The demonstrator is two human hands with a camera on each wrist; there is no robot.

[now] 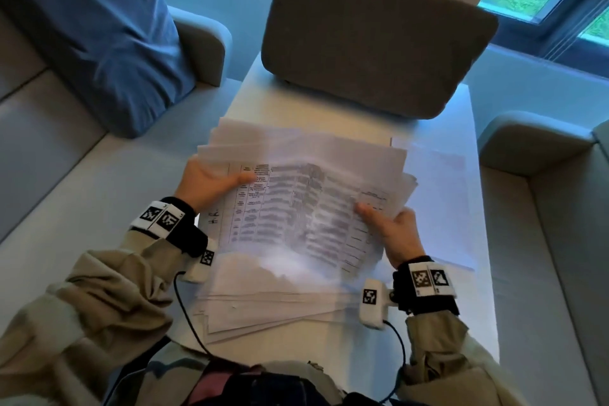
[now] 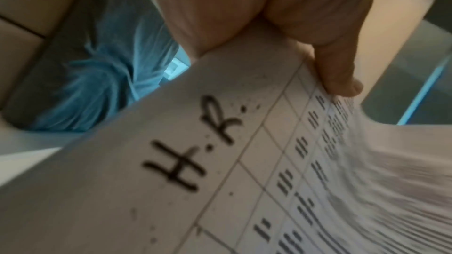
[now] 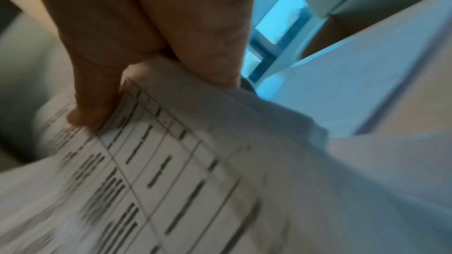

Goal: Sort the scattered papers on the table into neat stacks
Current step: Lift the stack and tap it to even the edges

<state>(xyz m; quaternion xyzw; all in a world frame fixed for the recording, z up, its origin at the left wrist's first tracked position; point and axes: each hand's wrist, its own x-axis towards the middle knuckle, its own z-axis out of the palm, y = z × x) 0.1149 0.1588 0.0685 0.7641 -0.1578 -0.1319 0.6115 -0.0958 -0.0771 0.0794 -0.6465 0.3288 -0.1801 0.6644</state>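
White printed bundle (image 1: 296, 204) gripped at both ends by left hand (image 1: 211, 183) and right hand (image 1: 393, 231); uneven sheets (image 1: 270, 303) on tabletop (image 1: 441, 194) remain unsorted.

Beige sleeves (image 1: 108, 277), black wristbands (image 1: 425, 287) with checkered tags, white cabled wrist cameras (image 1: 374, 305).

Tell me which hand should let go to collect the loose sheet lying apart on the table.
Right, probably. The loose sheet lies just beyond the right hand; the left hand grips the bundle at the far edge.
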